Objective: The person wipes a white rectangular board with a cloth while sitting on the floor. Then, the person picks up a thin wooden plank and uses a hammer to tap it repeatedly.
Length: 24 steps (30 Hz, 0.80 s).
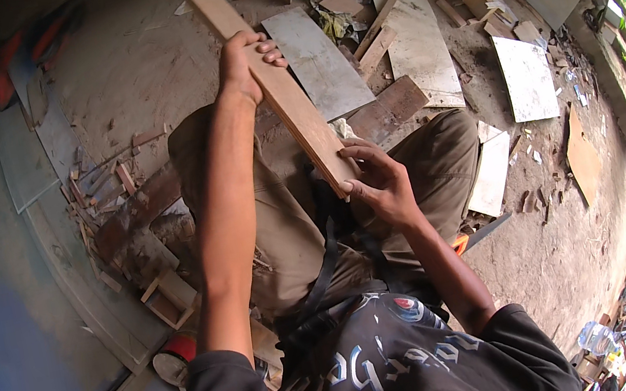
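A long, flat wooden board (288, 99) slants from the top of the view down toward my lap. My left hand (244, 65) wraps around it partway along, with the fingers curled over its right edge. At the board's near end, my right hand (378, 184) grips the corner, the thumb at the end edge and the fingers on the right side. Below the board are my bent knees in brown trousers (283, 217). The board's far end runs out of view.
White-faced panels (318, 60) and wood offcuts (380, 54) litter the dirt floor ahead. An orange-handled saw (475, 236) lies beside my right thigh. To the left are a small wooden box frame (170, 299), a red-rimmed container (176, 356) and a blue-grey wall (19, 331).
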Tool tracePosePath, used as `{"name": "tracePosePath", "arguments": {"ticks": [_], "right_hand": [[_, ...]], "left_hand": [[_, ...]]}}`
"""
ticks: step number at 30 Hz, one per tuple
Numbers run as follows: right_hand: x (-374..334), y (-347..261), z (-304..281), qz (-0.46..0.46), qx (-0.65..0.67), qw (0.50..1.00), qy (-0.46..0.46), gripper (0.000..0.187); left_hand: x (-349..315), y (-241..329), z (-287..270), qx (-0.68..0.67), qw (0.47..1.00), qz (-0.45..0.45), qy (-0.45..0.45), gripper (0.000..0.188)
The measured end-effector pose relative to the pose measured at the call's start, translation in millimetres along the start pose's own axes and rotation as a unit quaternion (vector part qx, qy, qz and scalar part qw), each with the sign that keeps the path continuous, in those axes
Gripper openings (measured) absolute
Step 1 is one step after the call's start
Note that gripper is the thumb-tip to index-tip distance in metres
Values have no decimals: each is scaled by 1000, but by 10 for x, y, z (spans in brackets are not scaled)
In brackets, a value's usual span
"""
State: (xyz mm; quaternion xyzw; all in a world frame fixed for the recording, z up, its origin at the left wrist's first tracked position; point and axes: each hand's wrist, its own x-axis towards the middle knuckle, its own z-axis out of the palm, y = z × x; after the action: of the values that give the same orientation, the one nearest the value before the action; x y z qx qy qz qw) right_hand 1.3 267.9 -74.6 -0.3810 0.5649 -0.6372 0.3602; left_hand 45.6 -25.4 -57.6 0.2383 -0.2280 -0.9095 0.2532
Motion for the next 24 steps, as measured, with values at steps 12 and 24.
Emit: {"name": "tracePosePath", "arguments": {"ticks": [12,24], "right_hand": [[129,-143,98,-23,-45,996,70,49],[199,-105,72,6,43,995,84,41]], "left_hand": [[-116,-8,-52,-58,993,64,84,10],[-122,-33,-39,-73,992,74,77,9]]}}
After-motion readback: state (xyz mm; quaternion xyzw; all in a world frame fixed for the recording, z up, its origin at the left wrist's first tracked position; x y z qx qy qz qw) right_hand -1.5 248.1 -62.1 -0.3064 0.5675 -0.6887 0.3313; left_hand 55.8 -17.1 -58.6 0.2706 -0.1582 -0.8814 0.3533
